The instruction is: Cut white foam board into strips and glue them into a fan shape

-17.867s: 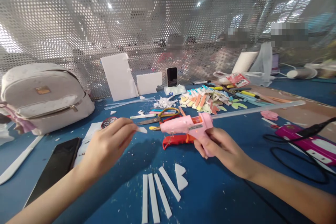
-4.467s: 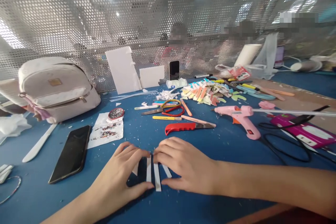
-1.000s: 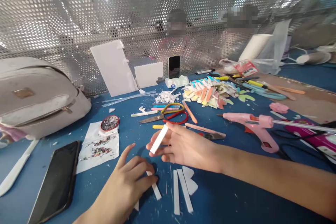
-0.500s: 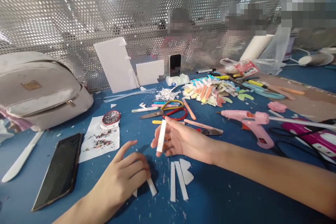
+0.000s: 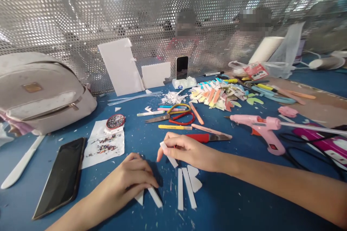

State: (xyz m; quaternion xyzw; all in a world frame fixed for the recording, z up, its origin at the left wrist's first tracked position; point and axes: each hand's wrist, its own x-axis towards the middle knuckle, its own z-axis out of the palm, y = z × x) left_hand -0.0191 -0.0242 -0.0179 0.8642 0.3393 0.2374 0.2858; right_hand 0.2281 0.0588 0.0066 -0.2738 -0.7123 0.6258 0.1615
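Note:
Between the thumb and fingers of my right hand is a narrow white strip, tilted above the blue table. My left hand rests low on the table with its fingers curled and drawn together; what they hold, if anything, is hidden. A second white strip and a pointed white scrap stick out from under that hand. Two more strips, a left one and a slanted one, lie side by side below my right hand. Against them lies a white piece with a scalloped edge.
Scissors, a yellow marker and a red-handled cutter lie beyond my hands. A pink glue gun is rightward. Leftward are a phone, a sheet with beads and a backpack. Colored scraps are heaped behind.
My right hand has turned palm-down, tilting its strip the other way. My left hand's raised index finger has come down and its fingers have drawn together. The strips on the table stay put.

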